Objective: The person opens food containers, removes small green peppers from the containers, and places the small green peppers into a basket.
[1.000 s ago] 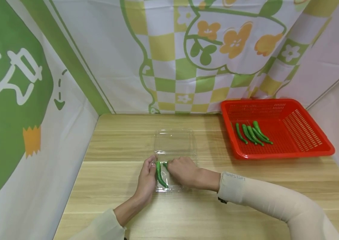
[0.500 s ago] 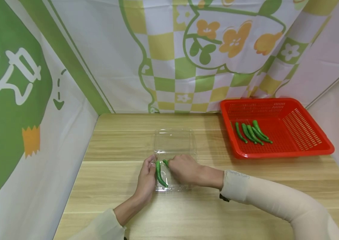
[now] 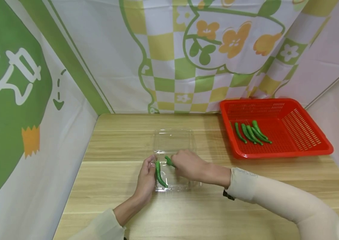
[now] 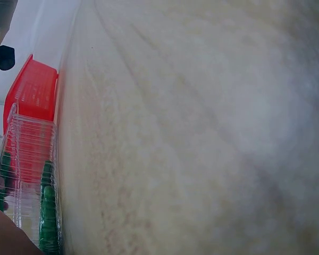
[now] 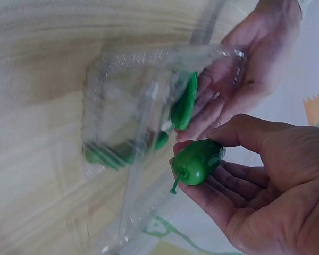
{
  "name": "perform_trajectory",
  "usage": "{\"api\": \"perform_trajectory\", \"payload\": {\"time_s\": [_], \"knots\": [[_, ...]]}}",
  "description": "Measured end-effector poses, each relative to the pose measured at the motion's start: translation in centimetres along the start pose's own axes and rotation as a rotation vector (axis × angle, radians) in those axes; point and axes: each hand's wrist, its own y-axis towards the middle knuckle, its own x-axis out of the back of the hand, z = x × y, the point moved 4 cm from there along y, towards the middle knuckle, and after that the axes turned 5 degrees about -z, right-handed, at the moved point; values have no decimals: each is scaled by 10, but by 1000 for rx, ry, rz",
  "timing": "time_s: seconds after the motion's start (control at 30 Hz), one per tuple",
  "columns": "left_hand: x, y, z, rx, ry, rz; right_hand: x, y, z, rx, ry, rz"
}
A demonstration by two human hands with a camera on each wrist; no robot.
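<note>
In the head view my right hand (image 3: 188, 165) is over the clear plastic clamshell box (image 3: 173, 189), which lies with its lid raised away from me. It pinches a green chili pepper (image 3: 169, 161) between thumb and fingers; the right wrist view shows this pepper (image 5: 196, 162) stem outward. Another chili pepper (image 3: 159, 175) lies lengthwise along the box's left side. My left hand (image 3: 146, 181) rests against that side, and its fingers look fairly straight in the right wrist view. Only part of the left hand (image 4: 8, 234) shows in the left wrist view.
A red plastic basket (image 3: 295, 154) stands at the back right of the wooden table (image 3: 121, 143), with several green chili peppers (image 3: 248, 133) in it. A patterned cloth (image 3: 169, 76) hangs behind the table, and a printed sheet (image 3: 76, 140) stands on the left.
My right hand has moved a little away from me and to the right with the pinched chili pepper, and more of that pepper shows now. The left hand has stayed in place.
</note>
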Motion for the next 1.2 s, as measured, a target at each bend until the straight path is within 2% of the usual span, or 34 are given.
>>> {"api": "perform_trajectory", "payload": {"time_s": [0.37, 0.53, 0.87, 1.2], "knots": [[1, 0, 0, -10, 1, 0, 39, -5, -17, -116, -7, -41], [1, 0, 0, -15, 2, 7, 61, -8, -28, -91, 4, -120], [0, 0, 0, -18, -7, 6, 102, -19, -65, -135, -69, -231], [0, -1, 0, -16, -13, 10, 129, -31, -101, -213, -85, -235]]}}
